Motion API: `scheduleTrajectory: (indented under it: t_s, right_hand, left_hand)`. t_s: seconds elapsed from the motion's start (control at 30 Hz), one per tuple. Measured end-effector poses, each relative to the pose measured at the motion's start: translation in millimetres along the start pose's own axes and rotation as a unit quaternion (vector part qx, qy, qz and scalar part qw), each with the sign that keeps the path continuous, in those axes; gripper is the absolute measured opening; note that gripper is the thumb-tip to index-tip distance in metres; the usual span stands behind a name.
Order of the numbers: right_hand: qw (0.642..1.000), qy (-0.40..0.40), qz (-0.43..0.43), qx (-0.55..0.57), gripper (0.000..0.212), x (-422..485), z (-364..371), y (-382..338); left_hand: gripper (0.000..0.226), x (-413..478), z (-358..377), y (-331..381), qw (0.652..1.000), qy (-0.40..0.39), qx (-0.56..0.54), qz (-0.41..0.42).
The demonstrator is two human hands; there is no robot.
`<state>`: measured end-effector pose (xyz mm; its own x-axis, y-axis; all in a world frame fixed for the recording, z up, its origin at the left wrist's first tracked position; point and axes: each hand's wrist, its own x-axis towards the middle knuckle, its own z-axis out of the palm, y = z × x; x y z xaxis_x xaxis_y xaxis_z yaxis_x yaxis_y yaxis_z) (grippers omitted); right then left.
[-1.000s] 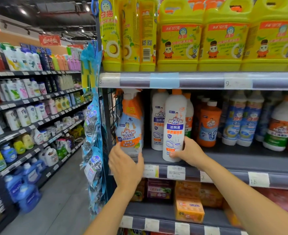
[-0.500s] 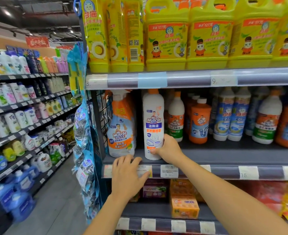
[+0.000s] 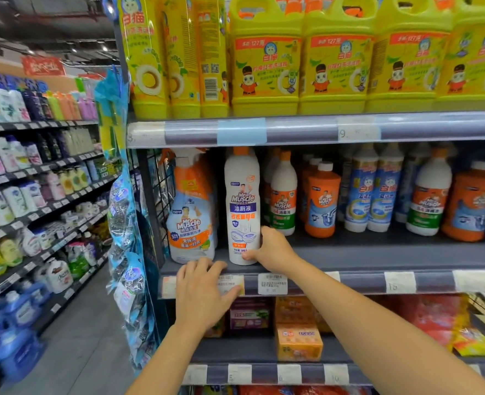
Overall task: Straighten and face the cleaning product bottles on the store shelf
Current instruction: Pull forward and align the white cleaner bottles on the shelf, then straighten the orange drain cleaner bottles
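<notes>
A tall white Mr Muscle bottle (image 3: 241,206) stands upright at the front edge of the middle shelf (image 3: 378,252), label facing me. My right hand (image 3: 272,249) grips its lower right side. Left of it stands an orange and white Mr Muscle spray bottle (image 3: 191,212), untouched. My left hand (image 3: 204,292) lies flat on the shelf's price rail below the spray bottle, fingers spread, holding nothing. Further right, set deeper, stand a white and green bottle (image 3: 283,195), an orange drain-cleaner bottle (image 3: 322,201) and two blue-labelled bottles (image 3: 373,192).
Large yellow detergent jugs (image 3: 267,58) fill the shelf above. Soap boxes (image 3: 298,340) lie on the shelf below. A strip of hanging packets (image 3: 127,238) hangs at the shelf's left end. Across the aisle floor (image 3: 73,352) stand more shelves of bottles (image 3: 21,181).
My right hand slid the white bottle left and forward, next to the spray bottle. My left hand dropped from the spray bottle's base onto the price rail. The view shifted right.
</notes>
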<state>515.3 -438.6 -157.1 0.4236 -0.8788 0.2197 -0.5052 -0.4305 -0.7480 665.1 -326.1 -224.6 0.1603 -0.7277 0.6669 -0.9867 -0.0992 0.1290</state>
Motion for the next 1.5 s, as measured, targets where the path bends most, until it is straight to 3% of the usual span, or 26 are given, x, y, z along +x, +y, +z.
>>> scheduleTrajectory:
  t_s: [0.23, 0.37, 0.5, 0.67, 1.13, 1.5]
  right_hand:
    - [1.000, -0.006, 0.004, -0.004, 0.055, -4.0, -0.9, 0.7]
    - [0.999, -0.033, -0.009, -0.024, 0.055, -17.3, -11.0, 4.3]
    - [0.984, -0.079, -0.060, -0.149, 0.062, -43.9, -39.6, 10.4]
    - [0.935, -0.115, -0.118, -0.314, 0.059, -84.3, -93.9, 33.2]
    - [0.925, -0.070, 0.028, -0.371, 0.062, -204.9, -293.6, 142.3]
    - [0.922, -0.026, 0.096, -0.373, 0.060, -202.2, -365.8, 181.3]
  left_hand:
    - [0.053, 0.3, -6.5, 3.5, 1.000, -0.025, 0.007, -0.004]
    - [0.055, 3.4, -16.5, 8.1, 0.996, -0.083, 0.017, -0.018]
    - [0.055, 14.2, -28.4, 17.0, 0.985, -0.162, 0.043, -0.034]
    - [0.057, 22.6, -48.7, 53.1, 0.969, -0.224, 0.101, -0.020]
    - [0.063, 14.9, -52.8, 301.9, 0.943, -0.319, 0.042, 0.089]
    - [0.045, 61.2, -46.1, 400.1, 0.930, -0.321, 0.066, 0.163]
